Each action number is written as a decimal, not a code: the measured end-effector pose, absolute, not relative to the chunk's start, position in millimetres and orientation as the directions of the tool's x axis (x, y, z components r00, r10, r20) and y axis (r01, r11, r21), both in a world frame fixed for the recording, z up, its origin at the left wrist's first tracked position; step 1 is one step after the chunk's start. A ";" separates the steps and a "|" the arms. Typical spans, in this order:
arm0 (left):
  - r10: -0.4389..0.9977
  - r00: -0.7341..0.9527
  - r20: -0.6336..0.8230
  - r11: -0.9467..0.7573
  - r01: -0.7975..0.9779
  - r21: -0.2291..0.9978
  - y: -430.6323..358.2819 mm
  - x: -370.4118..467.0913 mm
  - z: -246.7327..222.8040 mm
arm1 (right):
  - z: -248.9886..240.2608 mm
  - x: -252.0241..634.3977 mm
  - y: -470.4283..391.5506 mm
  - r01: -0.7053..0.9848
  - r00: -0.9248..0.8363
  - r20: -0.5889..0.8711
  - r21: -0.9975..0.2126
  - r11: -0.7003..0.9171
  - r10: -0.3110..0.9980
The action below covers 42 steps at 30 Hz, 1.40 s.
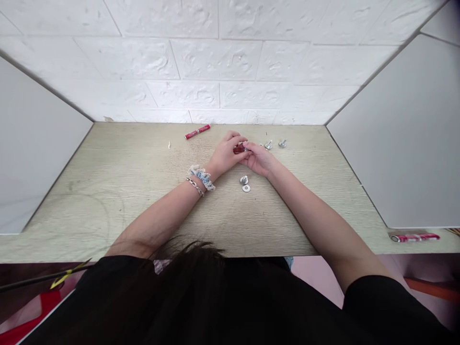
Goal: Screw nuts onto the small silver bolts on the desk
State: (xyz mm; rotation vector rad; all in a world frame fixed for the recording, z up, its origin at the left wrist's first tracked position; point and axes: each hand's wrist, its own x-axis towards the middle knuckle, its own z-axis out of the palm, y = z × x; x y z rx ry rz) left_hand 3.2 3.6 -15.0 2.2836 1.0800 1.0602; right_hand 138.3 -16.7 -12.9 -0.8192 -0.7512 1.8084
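Left hand (225,155) and right hand (259,158) meet at counter (108,191) middle, both pinching small red part (239,149) between fingertips; grip of each closed on it, part lifted just off counter. Likely step: fitting or twisting small hardware onto red piece. Loose nut (244,179) and flat washer (246,188) lie just below hands; two more metal fasteners (275,143) beside right hand. Red tube (197,131) near back wall, well apart. Next move likely needs steady fine pinch, one hand bracing.
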 end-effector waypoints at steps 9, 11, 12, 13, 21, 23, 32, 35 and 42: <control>0.787 0.429 0.444 -0.615 0.481 0.625 -0.7 5.5 -12.8 | -8.4 140.7 -17.3 -0.540 -0.326 -0.206 -0.760 -0.360 0.923; 0.814 0.386 0.434 -0.579 0.494 0.649 0.8 5.2 -12.5 | -6.8 141.2 -17.0 -0.524 -0.338 -0.250 -0.751 -0.402 0.908; 0.825 0.365 0.432 -0.565 0.499 0.657 1.6 5.1 -12.5 | -6.6 141.5 -16.8 -0.517 -0.341 -0.262 -0.750 -0.413 0.903; 0.831 0.349 0.433 -0.556 0.502 0.663 2.2 5.0 -12.5 | -6.7 141.8 -16.6 -0.513 -0.340 -0.269 -0.750 -0.418 0.901; 0.825 0.361 0.435 -0.564 0.484 0.669 3.8 5.3 -14.3 | -8.4 141.0 -17.6 -0.543 -0.288 -0.268 -0.745 -0.387 0.919; 0.824 0.364 0.435 -0.566 0.477 0.672 3.9 5.4 -14.7 | -7.6 140.2 -18.3 -0.546 -0.285 -0.272 -0.742 -0.389 0.919; 0.815 0.362 0.454 -0.580 0.474 0.663 4.1 5.4 -16.1 | -6.6 139.6 -17.5 -0.514 -0.298 -0.264 -0.765 -0.387 0.918; 0.824 0.359 0.439 -0.566 0.482 0.669 3.6 5.7 -15.1 | -6.6 139.7 -17.4 -0.527 -0.290 -0.266 -0.758 -0.386 0.919; 0.835 0.356 0.419 -0.549 0.486 0.680 2.3 6.2 -13.8 | -5.5 137.3 -18.6 -0.549 -0.268 -0.274 -0.744 -0.381 0.923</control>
